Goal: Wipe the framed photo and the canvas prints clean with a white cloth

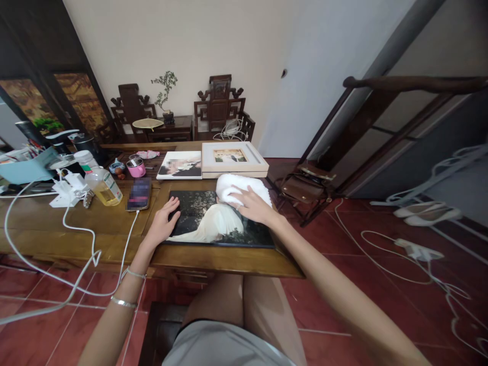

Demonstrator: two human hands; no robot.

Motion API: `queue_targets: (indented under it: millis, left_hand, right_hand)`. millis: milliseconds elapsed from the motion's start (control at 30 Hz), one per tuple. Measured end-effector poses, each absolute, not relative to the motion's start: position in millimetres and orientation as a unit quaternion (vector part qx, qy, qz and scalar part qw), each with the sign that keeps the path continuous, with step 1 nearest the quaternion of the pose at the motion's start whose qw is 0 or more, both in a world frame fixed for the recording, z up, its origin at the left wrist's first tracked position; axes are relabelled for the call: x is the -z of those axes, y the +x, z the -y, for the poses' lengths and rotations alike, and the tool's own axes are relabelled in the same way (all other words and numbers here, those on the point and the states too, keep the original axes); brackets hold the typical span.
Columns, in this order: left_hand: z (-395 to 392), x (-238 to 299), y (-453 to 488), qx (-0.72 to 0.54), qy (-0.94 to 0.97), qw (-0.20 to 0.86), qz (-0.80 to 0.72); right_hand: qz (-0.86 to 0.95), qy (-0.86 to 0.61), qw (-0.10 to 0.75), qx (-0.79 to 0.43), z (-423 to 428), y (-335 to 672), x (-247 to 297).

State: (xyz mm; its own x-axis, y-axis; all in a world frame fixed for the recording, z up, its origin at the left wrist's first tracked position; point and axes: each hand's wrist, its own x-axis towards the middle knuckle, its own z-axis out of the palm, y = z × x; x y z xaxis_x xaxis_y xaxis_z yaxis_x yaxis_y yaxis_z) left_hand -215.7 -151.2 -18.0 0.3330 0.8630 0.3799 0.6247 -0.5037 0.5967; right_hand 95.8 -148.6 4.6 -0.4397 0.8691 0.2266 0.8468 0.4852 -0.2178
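A dark photo panel (194,218) with a white-gowned figure lies flat near the front edge of the wooden table. My left hand (164,222) rests at its left edge, fingers apart and holding nothing. On the panel's upper right corner sits a bunched white towel (244,184). My right hand (250,204) presses on the towel and grips it, with some fingers sunk in the folds. The towel hides that part of the picture.
Behind the panel lie a white-edged photo print (180,165) and a boxed frame (234,157). Leftward are a phone (139,194) on a charging cable, a bottle of yellow liquid (104,187), a power strip (70,190) and a pink cup (136,166). A wooden chair (343,117) stands right.
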Motion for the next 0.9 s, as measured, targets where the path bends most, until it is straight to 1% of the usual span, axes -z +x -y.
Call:
queue_targets:
  millis: [100, 300, 400, 500, 733, 800, 900]
  left_hand:
    - [150.7, 19.0, -216.1, -0.337, 0.797, 0.170, -0.472]
    - [153.2, 18.6, -213.7, -0.322, 0.807, 0.162, -0.468]
    - [153.8, 18.5, -213.0, -0.316, 0.810, 0.157, -0.467]
    - [153.1, 18.8, -213.4, -0.313, 0.813, 0.153, -0.467]
    - [151.1, 18.1, -214.7, -0.317, 0.811, 0.164, -0.464]
    - [150.8, 18.4, -215.1, -0.318, 0.810, 0.164, -0.464]
    - [150.3, 19.9, -215.4, -0.325, 0.808, 0.164, -0.464]
  right_hand:
    - [0.865, -0.478, 0.146, -0.034, 170.6, 74.7, -9.1]
    - [0.925, -0.348, 0.121, -0.092, 259.4, 45.3, -21.6]
    - [0.933, -0.327, 0.109, -0.107, 275.3, 48.8, -23.5]
    - [0.925, -0.347, 0.120, -0.096, 252.7, 61.0, -20.6]
    - [0.872, -0.463, 0.147, -0.054, 140.6, 78.9, -14.3]
    - [0.863, -0.481, 0.148, -0.047, 127.4, 75.5, -14.3]
    - [0.858, -0.491, 0.143, -0.038, 137.9, 64.3, -14.1]
